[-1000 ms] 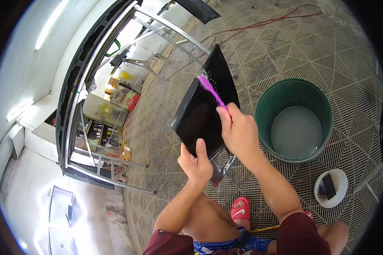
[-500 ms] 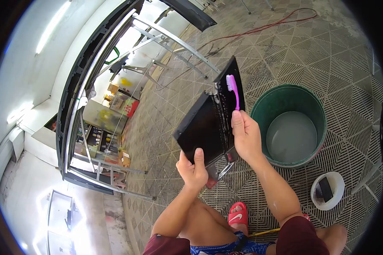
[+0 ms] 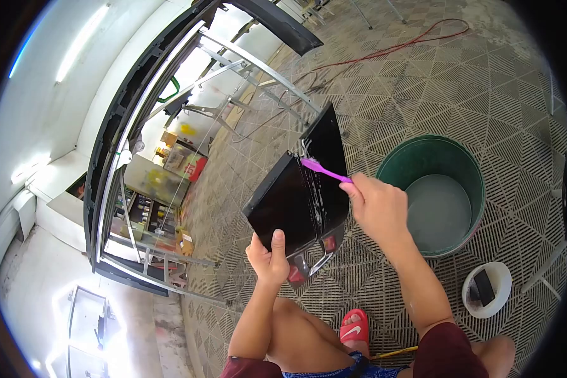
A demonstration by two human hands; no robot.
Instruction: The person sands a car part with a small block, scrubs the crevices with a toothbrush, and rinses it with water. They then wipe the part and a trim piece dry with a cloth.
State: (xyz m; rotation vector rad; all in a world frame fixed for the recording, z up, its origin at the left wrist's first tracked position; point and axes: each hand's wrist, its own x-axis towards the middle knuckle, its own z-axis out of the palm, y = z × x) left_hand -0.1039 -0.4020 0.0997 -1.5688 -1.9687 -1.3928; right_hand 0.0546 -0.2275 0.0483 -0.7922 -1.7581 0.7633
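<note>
My left hand [image 3: 268,255] grips the glossy black, wet, tilted panel [image 3: 296,189] by its lower edge. My right hand [image 3: 378,205] pinches a pink plastic toothbrush [image 3: 324,169] against it, left of the green water bucket [image 3: 436,192], open floor around.

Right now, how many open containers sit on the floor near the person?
2. The green bucket, holding cloudy water, stands just right of the right hand. The small white bowl, with a dark object inside, sits nearer the person's right knee. Others may lie out of view.

A green bucket [image 3: 394,173] of water stands on the tiled floor [image 3: 485,101]. A white bowl [image 3: 504,280] sits nearby; a red cable [image 3: 384,47] runs beyond.
</note>
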